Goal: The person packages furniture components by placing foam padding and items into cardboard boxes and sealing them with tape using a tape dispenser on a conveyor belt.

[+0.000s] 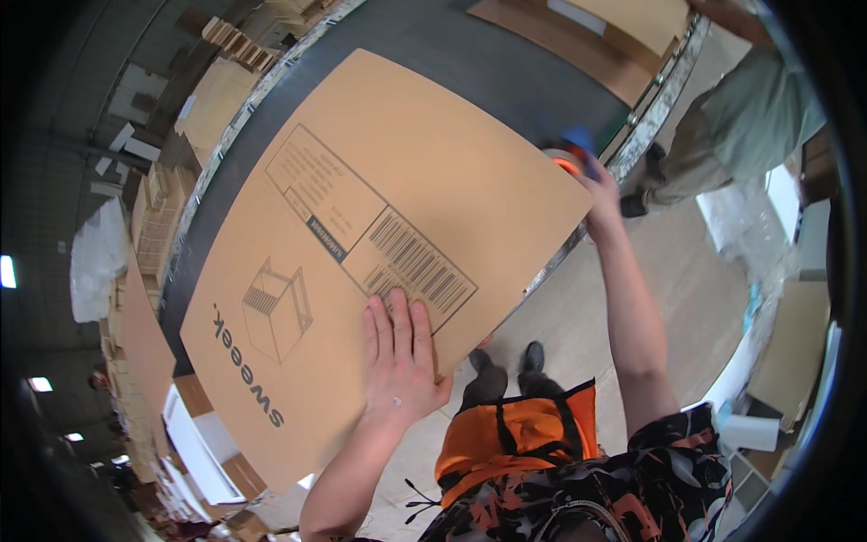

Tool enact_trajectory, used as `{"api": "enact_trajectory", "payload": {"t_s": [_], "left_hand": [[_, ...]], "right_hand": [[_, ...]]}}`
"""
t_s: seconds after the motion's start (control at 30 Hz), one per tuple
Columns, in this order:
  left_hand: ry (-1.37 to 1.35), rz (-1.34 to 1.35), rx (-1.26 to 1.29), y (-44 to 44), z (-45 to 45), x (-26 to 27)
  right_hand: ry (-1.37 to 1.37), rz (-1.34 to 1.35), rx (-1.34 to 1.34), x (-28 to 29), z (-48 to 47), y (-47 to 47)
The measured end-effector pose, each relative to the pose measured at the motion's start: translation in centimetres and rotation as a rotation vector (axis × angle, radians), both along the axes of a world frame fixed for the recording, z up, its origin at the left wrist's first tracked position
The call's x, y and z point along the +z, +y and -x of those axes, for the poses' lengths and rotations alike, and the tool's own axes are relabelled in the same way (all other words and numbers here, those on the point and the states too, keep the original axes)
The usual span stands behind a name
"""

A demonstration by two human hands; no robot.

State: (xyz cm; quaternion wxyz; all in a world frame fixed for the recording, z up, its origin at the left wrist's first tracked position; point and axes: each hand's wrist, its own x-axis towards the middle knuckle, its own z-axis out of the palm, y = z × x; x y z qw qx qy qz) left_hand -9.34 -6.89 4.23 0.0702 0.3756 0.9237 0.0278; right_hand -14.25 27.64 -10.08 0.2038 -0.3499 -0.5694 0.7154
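A large cardboard box (433, 183) lies before me on a dark conveyor belt (447, 51). Its top bears printed writing, barcodes and a line drawing of a piece of furniture. My left hand (403, 362) rests flat on the top near the close edge, fingers spread a little over the barcode, with nothing held. At the box's right corner, my right hand (601, 196) grips a blue and orange tape dispenser (576, 150). The dispenser is blurred and partly hidden behind the corner.
Further along the belt sits an open carton (609, 47). A person (725, 129) stands beyond the belt's worn metal rail (650, 115). White packed parts (203, 440) in cardboard lie at the left end. Stacked cardboard (159, 217) lines the far side; flat boards (789, 345) lean at right.
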Motion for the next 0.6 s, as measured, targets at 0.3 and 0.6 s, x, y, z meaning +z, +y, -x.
{"api": "enact_trajectory", "payload": {"t_s": [0.3, 0.6], "left_hand": [[0.033, -0.004, -0.035, 0.7, -0.1, -0.1], [0.009, -0.039, 0.027, 0.3, 0.0, -0.2]], "right_hand": [[0.011, -0.236, 0.129, 14.2, -16.4, -2.8], [-0.217, -1.488, 0.827, 25.1, -1.3, -15.1]]}}
